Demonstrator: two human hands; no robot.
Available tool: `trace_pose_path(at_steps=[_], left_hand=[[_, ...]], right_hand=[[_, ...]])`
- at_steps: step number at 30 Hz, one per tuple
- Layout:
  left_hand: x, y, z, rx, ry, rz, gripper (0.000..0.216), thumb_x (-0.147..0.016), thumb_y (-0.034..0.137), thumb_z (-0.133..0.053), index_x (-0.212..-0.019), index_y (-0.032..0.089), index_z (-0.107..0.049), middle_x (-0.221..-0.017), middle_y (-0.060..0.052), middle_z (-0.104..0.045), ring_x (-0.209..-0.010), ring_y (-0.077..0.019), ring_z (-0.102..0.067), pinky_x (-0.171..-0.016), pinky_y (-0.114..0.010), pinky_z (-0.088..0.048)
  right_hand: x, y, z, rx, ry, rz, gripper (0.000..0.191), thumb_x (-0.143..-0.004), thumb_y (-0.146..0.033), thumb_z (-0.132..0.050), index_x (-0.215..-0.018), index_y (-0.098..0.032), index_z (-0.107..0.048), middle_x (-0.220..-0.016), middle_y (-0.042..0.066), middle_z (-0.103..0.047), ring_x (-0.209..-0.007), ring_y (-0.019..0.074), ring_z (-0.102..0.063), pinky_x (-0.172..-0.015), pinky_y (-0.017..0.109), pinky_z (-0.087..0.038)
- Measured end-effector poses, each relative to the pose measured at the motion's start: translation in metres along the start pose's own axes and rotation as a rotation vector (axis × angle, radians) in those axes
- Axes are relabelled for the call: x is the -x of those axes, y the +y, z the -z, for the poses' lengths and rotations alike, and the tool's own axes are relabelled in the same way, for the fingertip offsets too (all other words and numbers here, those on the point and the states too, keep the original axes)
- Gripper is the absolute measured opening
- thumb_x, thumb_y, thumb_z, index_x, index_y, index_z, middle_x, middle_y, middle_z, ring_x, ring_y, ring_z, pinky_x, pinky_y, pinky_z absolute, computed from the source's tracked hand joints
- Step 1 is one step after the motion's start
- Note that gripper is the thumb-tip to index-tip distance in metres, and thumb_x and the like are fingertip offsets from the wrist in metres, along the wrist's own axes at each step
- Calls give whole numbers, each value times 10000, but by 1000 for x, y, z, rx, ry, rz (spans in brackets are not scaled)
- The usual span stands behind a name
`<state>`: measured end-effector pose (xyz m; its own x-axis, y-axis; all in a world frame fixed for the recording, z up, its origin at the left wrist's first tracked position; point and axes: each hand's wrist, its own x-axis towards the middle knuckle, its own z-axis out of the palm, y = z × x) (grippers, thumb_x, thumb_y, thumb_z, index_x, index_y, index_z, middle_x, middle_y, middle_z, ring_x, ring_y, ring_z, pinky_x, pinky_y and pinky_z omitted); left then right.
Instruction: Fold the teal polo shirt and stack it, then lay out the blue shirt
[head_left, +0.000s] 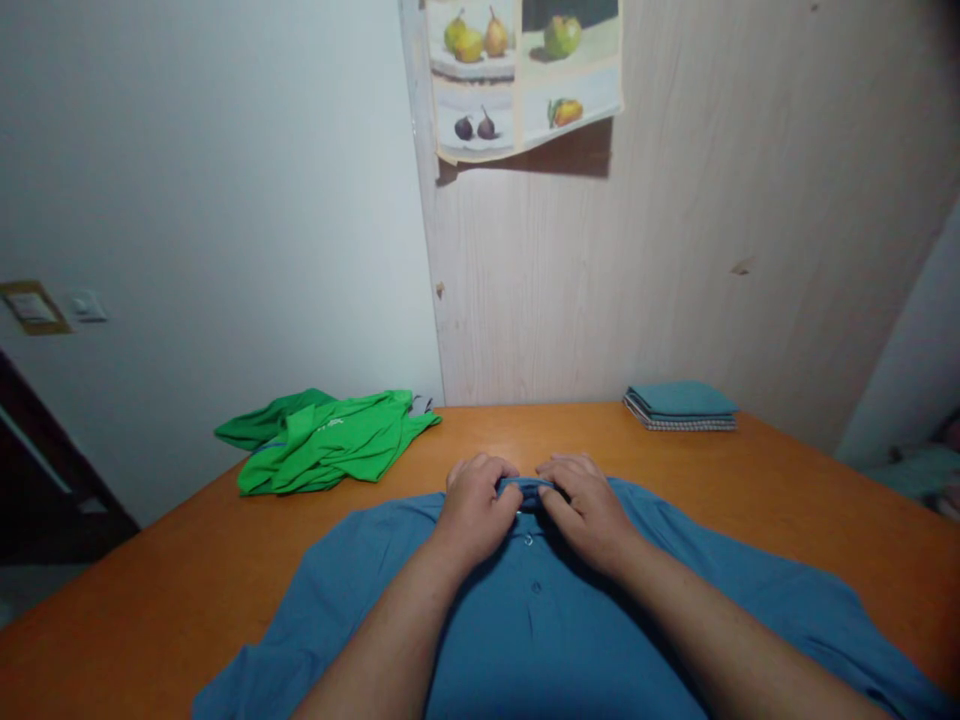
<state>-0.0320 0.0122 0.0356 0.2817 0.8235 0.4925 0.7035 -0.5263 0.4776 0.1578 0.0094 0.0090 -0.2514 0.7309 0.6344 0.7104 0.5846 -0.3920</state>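
Note:
A blue button-front shirt [525, 640] lies spread on the table, front side up, its collar toward the wall and its sleeves out to both sides. At the left of the collar, my left hand [480, 505] is closed on the fabric, thumb on top. My right hand [585, 505] grips the collar's right side in the same way, a small gap from the left. Between the thumbs the neck opening shows, with buttons below it. The fingertips of both hands are partly hidden behind the collar. The shirt's lower end runs out of view.
The orange-brown table [525, 435] meets the wall at the back. A crumpled heap of green clothing [330, 445] lies at its back left. Folded cloths, blue-green on top [682, 400], are stacked at the back right. A fruit poster [525, 75] hangs on the wall.

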Motion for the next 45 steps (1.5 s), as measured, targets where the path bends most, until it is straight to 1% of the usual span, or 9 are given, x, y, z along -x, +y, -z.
trace_pose_path(at_steps=[3, 6, 10, 15, 22, 30, 40, 43, 45], left_hand=[[-1, -1, -1, 31, -7, 5, 132, -867, 278, -556, -811, 206, -650, -844, -22, -651, -864, -204, -594, -761, -300, -412], [-1, -5, -3, 97, -48, 26, 119, -845, 220, -534, -778, 200, -630, -808, -15, -644, -805, -187, -582, -710, -278, -396], [-1, -11, -2, 251, -112, 58, 135, -821, 159, -499, -817, 197, -629, -793, -8, -640, -761, -170, -569, -675, -259, -390], [-1, -15, 1, 364, -66, 114, 177, -768, 99, -488, -862, 196, -603, -736, 20, -584, -677, -140, -515, -629, -237, -365], [0, -15, -5, 507, -73, 170, 188, -801, 196, -606, -989, 196, -610, -788, 16, -593, -701, -130, -537, -627, -220, -378], [0, -9, -1, 651, -109, 244, 235, -741, 131, -582, -964, 199, -553, -729, 43, -540, -608, -106, -482, -539, -210, -333], [-2, -12, 3, 810, -178, 242, 275, -744, 122, -545, -1001, 206, -492, -759, 45, -566, -594, -97, -489, -539, -214, -348], [-2, -11, 4, 802, -169, 226, 252, -761, 139, -553, -997, 207, -493, -783, 38, -571, -613, -100, -496, -546, -219, -356], [-2, -10, 5, 798, -155, 221, 238, -768, 149, -558, -990, 208, -495, -785, 38, -566, -619, -100, -497, -549, -219, -356]], right_hand=[[1, 1, -1, -13, 11, 20, 184, -921, -266, -503, -967, -233, -678, -1042, 73, -705, -1073, 264, -572, -962, 444, -419], [1, 3, -2, -19, 15, 26, 179, -915, -266, -514, -984, -239, -678, -1048, 68, -707, -1086, 265, -570, -974, 451, -418], [1, 6, -3, -33, 10, 16, 182, -913, -266, -522, -997, -236, -680, -1047, 63, -710, -1096, 261, -567, -986, 445, -413], [1, 8, -3, -57, 10, -10, 175, -921, -264, -512, -964, -223, -677, -1023, 64, -699, -1058, 250, -571, -970, 428, -417], [0, 7, -2, -63, 4, -25, 173, -922, -273, -515, -946, -220, -678, -1001, 66, -695, -1046, 250, -573, -953, 419, -422], [1, 3, -1, -77, -10, -35, 164, -924, -276, -523, -940, -228, -679, -992, 59, -697, -1033, 247, -582, -943, 402, -421], [0, 2, 0, -64, 32, -39, 145, -924, -275, -530, -895, -243, -669, -940, 35, -698, -999, 238, -594, -935, 399, -428], [1, 0, 1, -12, 98, -29, 123, -907, -294, -566, -964, -249, -666, -1026, 43, -702, -1044, 250, -589, -1001, 445, -399], [1, -4, 3, 40, 182, -9, 181, -888, -309, -597, -1049, -246, -650, -1131, 62, -687, -1108, 268, -571, -1071, 499, -338]])
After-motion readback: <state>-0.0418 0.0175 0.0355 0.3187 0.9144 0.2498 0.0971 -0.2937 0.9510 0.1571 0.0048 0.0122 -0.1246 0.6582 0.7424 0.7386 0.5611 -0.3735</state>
